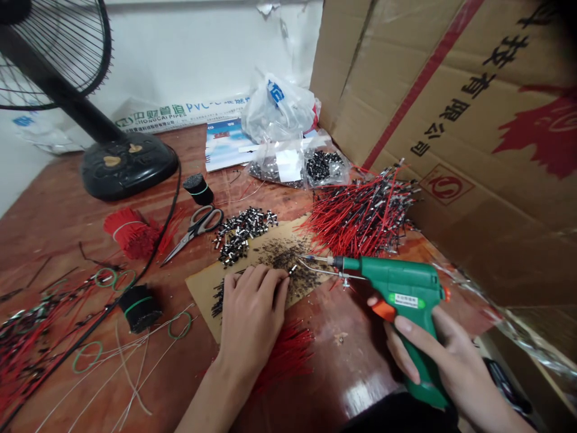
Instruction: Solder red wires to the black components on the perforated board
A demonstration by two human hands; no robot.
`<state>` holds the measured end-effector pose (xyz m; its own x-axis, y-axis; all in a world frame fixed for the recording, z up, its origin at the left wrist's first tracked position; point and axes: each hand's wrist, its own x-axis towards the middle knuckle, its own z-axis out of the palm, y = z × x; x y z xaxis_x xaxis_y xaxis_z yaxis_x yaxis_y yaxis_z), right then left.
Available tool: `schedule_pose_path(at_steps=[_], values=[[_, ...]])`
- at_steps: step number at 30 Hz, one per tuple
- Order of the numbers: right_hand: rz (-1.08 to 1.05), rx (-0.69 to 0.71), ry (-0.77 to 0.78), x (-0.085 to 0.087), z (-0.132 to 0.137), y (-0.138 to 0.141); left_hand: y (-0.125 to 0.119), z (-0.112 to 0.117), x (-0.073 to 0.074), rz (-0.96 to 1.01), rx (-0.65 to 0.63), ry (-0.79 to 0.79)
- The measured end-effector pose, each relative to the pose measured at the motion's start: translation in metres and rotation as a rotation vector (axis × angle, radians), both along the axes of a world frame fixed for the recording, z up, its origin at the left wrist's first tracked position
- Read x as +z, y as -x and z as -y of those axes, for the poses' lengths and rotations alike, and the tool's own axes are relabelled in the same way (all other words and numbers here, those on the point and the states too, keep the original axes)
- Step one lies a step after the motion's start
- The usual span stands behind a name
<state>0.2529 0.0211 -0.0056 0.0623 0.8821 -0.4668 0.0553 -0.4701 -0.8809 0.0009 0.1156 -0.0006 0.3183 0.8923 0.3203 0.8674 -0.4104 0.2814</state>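
My right hand (439,346) grips the green handle of a soldering gun (401,282), a finger at its orange trigger. The gun's tip and thin wire feed tube point left, toward my left hand (255,300). That hand rests over a tan board (202,282), its fingers closed in a pinch on a small black-and-silver electronic part (293,269). Dark specks (288,255) cover the board around the tip. Black wires (217,300) lie partly under my left hand, and loose red wires (293,349) lie beside its wrist.
A pile of small black-and-silver parts (246,231) lies behind my left hand. Red wires with parts attached (365,210) are heaped by a cardboard box (451,150). Scissors (193,231), bundled red wires (135,231), black bundles (139,308) and a fan (130,162) stand leftward.
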Motion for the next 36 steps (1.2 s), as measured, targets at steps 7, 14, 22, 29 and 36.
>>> schedule_pose_path(at_steps=[7, 14, 22, 29, 36], values=[[0.009, 0.002, -0.02, 0.0005, -0.0007, -0.0001, 0.0008, 0.0006, 0.0006, -0.005, 0.006, -0.012], [0.008, 0.037, -0.024, -0.001, 0.0003, -0.002, -0.0003, -0.0009, -0.0004, -0.011, 0.009, -0.018], [-0.025, 0.075, 0.027, 0.0059, 0.0013, -0.0012, -0.0005, 0.0, 0.0005, -0.012, 0.014, -0.016], [0.012, 0.113, 0.009, 0.0009, 0.0041, -0.0051, -0.001, -0.0009, -0.0003, -0.021, 0.023, -0.009], [0.021, 0.134, 0.008, 0.0067, 0.0009, -0.0036, -0.0017, -0.0005, -0.0002, -0.025, 0.029, -0.019]])
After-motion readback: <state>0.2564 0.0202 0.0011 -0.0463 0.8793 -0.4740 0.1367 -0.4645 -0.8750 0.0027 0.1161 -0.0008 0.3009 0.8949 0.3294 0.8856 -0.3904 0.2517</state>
